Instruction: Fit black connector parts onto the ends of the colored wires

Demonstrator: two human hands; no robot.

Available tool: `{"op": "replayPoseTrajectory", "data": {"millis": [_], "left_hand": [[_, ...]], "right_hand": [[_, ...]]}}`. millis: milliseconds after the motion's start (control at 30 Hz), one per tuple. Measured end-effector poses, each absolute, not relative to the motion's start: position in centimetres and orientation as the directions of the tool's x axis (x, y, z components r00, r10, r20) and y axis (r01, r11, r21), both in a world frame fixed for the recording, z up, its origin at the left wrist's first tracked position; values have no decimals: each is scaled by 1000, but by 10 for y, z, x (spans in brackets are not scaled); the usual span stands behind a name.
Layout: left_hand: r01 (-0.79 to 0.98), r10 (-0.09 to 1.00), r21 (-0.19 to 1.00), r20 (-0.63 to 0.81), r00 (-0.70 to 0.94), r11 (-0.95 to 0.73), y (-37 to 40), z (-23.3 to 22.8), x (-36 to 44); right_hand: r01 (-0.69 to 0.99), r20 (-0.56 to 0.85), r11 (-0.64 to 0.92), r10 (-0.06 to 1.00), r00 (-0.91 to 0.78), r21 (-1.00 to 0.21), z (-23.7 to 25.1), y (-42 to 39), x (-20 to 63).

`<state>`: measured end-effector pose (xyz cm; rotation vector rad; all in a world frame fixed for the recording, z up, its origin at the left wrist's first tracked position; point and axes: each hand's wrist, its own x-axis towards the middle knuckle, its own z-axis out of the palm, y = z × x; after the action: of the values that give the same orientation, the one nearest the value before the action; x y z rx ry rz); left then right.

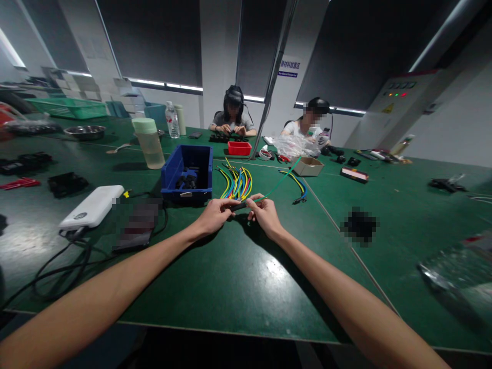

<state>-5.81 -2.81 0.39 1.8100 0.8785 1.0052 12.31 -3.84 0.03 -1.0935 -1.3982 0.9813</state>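
My left hand (216, 215) pinches one end of a small black connector (239, 206) just above the table. My right hand (265, 214) is closed at the connector's other end, gripping a green wire (280, 183) that slants up and away to the right. Exactly where the wire meets the connector is hidden by my fingers. Just beyond my hands lies a bundle of yellow, blue and red wires (239, 182). Left of it stands a blue bin (166, 179) with black parts (187, 180) inside. A smaller group of yellow and blue wires (299, 185) rests to the right.
A white power bank (92, 207) with black cables and a phone (139, 225) lie left of my hands. Behind them stands a bottle (149, 146). Two people (232, 115) sit across the table, near a red tray (239, 148) and a cardboard box (308, 167).
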Motion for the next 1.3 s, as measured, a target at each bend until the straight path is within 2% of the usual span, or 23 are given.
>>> {"op": "replayPoseTrajectory", "data": {"millis": [700,1300], "left_hand": [[71,850,934,286,442,-351,-29,4,-57],[136,867,933,245,434,-332,-28,5,-57]], "right_hand": [[114,234,232,972,5,-966,2,-40,124],[111,241,239,970,6,-965,2,-40,123]]}}
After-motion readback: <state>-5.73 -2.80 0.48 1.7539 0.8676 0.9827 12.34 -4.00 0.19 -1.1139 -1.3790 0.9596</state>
